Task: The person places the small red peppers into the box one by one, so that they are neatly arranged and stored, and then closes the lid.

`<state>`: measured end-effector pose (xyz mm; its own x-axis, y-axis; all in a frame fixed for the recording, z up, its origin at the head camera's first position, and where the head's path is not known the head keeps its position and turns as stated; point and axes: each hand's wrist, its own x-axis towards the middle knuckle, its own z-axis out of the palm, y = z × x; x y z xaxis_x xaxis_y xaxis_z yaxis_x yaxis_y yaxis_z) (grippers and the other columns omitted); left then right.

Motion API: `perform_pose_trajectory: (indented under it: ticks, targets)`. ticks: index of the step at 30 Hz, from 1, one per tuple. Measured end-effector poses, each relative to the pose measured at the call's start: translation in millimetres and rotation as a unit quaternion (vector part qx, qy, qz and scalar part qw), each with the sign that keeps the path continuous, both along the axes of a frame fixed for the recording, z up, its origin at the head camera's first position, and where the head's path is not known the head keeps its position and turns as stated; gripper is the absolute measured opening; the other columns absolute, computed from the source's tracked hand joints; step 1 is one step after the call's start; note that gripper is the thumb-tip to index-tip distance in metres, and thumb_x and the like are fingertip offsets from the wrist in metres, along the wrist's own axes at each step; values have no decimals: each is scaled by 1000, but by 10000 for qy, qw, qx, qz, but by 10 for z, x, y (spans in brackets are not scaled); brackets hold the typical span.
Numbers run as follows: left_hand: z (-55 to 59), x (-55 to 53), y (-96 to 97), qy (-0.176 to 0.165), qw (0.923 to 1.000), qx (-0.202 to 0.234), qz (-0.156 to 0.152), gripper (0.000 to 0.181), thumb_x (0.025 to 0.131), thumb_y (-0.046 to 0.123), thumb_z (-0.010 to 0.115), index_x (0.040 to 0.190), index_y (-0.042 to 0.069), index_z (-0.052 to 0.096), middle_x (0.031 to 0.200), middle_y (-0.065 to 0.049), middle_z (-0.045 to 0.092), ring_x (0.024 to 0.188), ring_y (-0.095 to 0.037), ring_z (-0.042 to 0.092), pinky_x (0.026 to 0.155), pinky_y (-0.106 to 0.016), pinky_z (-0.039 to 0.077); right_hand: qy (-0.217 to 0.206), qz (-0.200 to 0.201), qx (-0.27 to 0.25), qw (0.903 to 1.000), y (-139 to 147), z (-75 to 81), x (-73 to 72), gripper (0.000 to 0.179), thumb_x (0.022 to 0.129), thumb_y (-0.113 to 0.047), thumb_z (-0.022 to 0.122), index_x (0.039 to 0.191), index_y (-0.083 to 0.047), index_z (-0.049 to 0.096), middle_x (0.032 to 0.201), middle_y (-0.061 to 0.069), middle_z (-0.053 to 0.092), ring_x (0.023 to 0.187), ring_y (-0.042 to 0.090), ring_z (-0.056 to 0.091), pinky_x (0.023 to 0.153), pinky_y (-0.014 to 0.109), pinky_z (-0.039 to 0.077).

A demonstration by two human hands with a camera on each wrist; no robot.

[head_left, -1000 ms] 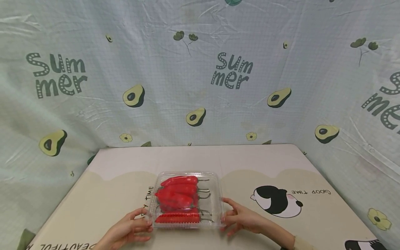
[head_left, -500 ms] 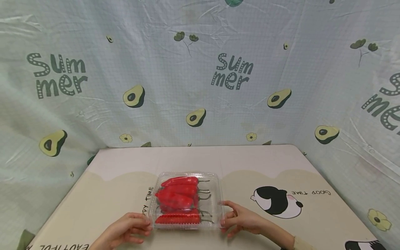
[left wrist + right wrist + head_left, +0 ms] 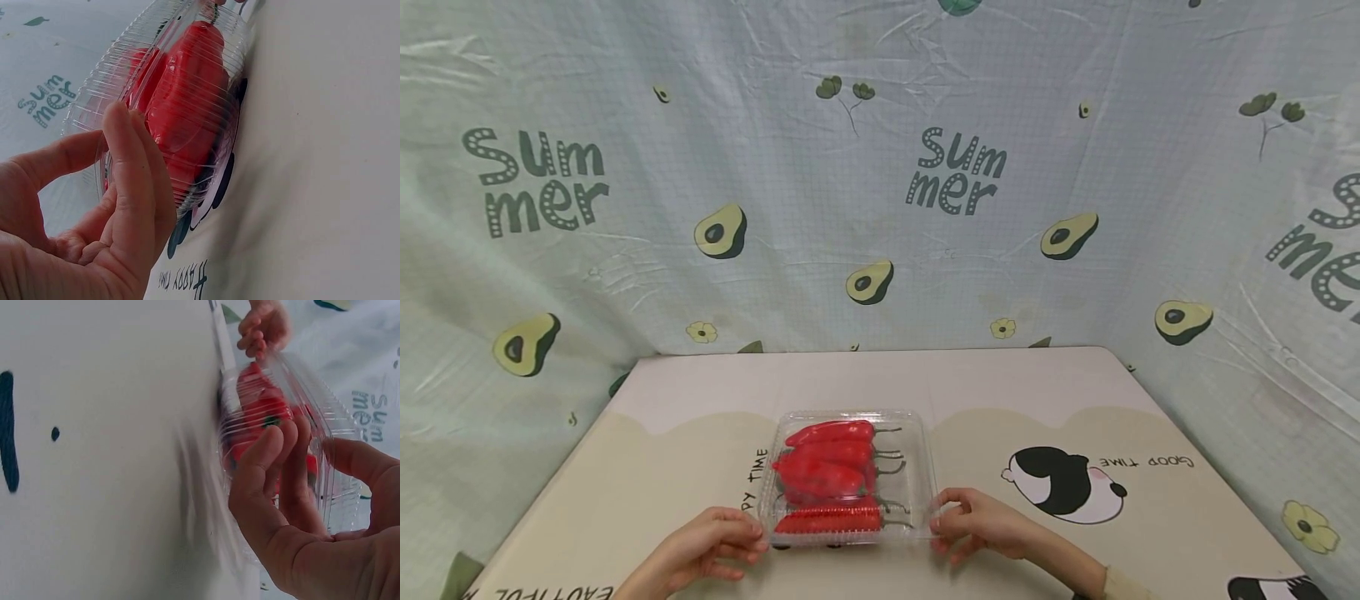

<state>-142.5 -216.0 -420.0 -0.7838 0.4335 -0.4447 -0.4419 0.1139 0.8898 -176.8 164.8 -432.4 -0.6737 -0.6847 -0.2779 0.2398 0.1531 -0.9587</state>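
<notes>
A clear plastic clamshell box [image 3: 917, 479] with its lid down sits at the near middle of the table. Inside lie several red peppers [image 3: 822, 478], their green stems pointing right. My left hand [image 3: 703, 543] pinches the rim at the box's near left corner between thumb and fingers. On the opposite side, my right hand [image 3: 981, 525] grips the near right corner the same way. In the left wrist view the ribbed wall [image 3: 187, 94] of the box stands close over the tabletop, and a shadow falls beside it.
The table [image 3: 647, 467] has a pale printed cover with a panda figure [image 3: 1063, 485] to the right. Behind and beside it hangs a light curtain [image 3: 805, 167] printed with avocados and lettering.
The left fingers have closed in on the box's rim, and the right index finger has come down to its edge. The box has shifted slightly, and dark print now shows below its front edge.
</notes>
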Motion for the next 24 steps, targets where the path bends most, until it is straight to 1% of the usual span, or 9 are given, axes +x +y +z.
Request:
perform_pose_trajectory:
  ticks: [3,6,13,20,24]
  targets:
    - [-3,2,-3,-17,10000,17,1,19,87,23,53,89,9,66,81,3,70,70,-5,64,64,-24,54,11,233,46,9997,0,7,-11,15,86,-20,55,93,-7,52,72,-3,65,68,8,62,57,21,52]
    - [-5,8,-3,-10,10000,71,5,19,87,24,54,89,10,66,81,4,70,70,-4,64,64,-24,54,8,379,6,9993,1,5,-24,9,86,-20,55,88,-11,52,72,-4,65,69,7,62,57,20,52]
    - [-35,30,-4,20,9997,250,-2,17,87,22,52,87,12,65,80,5,69,71,-3,63,63,-21,54,1,485,-109,9988,14,-15,-41,11,87,-21,55,90,-11,53,77,-4,68,73,8,64,58,21,53]
    - [-52,32,-3,52,9994,345,-40,15,88,21,51,85,14,64,79,6,69,70,-2,63,63,-21,54,-89,538,-158,9984,17,-22,-52,23,88,-22,54,101,-3,50,79,-4,68,75,9,64,60,21,53]
    - [-42,29,-1,43,9995,325,-36,15,88,21,51,85,13,64,80,6,69,70,-2,63,63,-21,54,-82,550,-163,9983,19,-29,-57,20,88,-21,54,99,-5,50,80,-3,68,76,9,64,60,21,53]
